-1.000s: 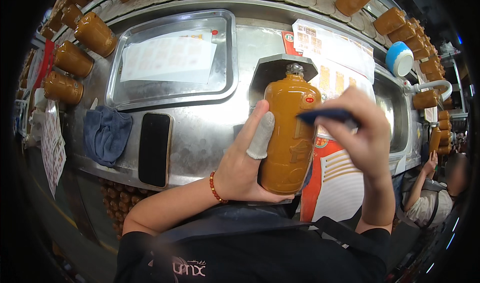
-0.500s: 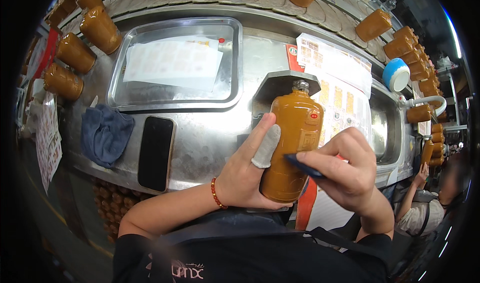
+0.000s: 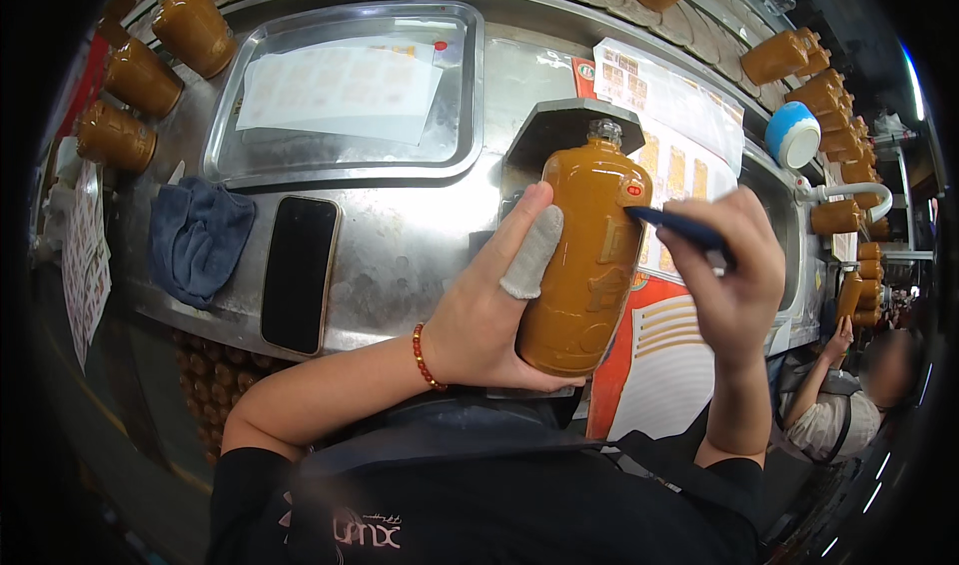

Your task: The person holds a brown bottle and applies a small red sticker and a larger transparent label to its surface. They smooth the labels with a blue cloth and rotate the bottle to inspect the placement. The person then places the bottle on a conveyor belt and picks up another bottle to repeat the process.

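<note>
The brown bottle [image 3: 584,265] is right of the metal tray [image 3: 456,95], neck pointing away from the person. Left hand [image 3: 479,315]: fingers wrapped round it. Right hand [image 3: 739,265]: fingers pinching a dark blue tool [image 3: 689,233], tip by the 1 red mark [image 3: 633,190]; contact unclear. Progress: red mark is on; work looks unfinished, how much remains can't be told. Containers: tray holds overlapping white sheets [image 3: 330,95]; bottle's neck is clear, brown could be coating or contents. At least 3 other bottles [image 3: 140,77] left of tray; phone [image 3: 300,275] and blue cloth [image 3: 200,240] on tray's near side.
</note>
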A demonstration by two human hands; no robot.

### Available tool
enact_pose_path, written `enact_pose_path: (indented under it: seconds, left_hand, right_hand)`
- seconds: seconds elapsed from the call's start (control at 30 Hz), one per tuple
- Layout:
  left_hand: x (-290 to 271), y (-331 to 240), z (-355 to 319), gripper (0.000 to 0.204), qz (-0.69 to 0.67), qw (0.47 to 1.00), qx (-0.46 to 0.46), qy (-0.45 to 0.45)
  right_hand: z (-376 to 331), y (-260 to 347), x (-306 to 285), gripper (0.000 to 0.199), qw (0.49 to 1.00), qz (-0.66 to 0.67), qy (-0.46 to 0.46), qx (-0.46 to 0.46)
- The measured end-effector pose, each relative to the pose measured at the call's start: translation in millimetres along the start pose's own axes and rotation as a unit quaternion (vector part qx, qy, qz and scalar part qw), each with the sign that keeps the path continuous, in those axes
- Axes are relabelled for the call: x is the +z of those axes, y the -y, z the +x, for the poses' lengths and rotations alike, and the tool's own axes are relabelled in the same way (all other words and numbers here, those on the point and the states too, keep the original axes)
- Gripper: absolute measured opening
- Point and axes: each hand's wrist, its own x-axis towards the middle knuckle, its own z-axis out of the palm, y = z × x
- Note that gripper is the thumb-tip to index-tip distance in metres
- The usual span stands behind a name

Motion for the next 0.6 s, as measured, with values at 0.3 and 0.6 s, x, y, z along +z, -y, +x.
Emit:
enact_pose_path:
  seconds: [0.3, 0.6]
  left_hand:
    - [-1.3, -0.1, 0.9, 0.135, 0.012, 1.0, 0.002, 0.006]
    - [-2.5, -3.6, 2.9, 0.132, 0.047, 0.999, 0.018, 0.011]
  right_hand:
    - [-2.7, -11.9, 6.9, 0.023, 0.991, 0.121, 0.047, 0.003]
    - [-18.7, 2.4, 10.1, 0.023, 0.967, 0.177, 0.181, -0.036]
